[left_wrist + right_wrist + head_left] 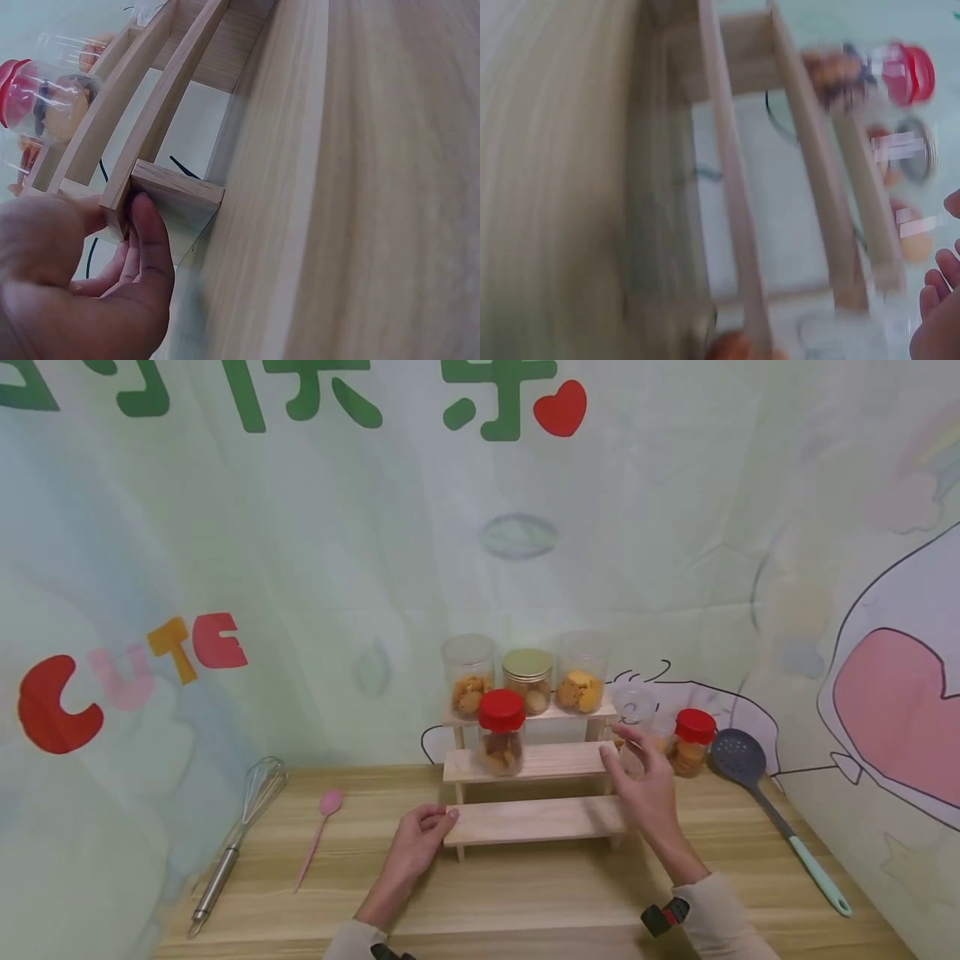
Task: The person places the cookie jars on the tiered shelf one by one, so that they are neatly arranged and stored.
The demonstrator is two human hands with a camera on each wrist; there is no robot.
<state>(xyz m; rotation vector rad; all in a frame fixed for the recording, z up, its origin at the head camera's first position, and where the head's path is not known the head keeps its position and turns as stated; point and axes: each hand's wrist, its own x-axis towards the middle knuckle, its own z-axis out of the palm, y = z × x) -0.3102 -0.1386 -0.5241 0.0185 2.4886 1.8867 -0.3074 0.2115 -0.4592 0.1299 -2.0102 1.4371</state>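
Note:
A three-tier wooden rack (536, 822) stands on the table against the backdrop. My left hand (418, 842) pinches the left end of its lowest board, thumb on top and fingers below, as the left wrist view shows. My right hand (643, 777) is raised by the rack's right end, fingers loosely bent with nothing between them; they overlap a clear jar (636, 706) behind. On the middle tier sits a red-lidded cookie jar (502, 735). The top tier bears a gold-lidded jar (527, 681) between two clear cookie jars, the left one (469, 677) and the right one (582, 672).
Right of the rack stand another red-lidded jar (690, 743) and a dark slotted skimmer (738, 758) with a mint handle, leaning on the backdrop. A whisk (236, 843) and a pink spoon (321, 831) lie at the left. Printed cloth (337, 693) closes off the back and sides.

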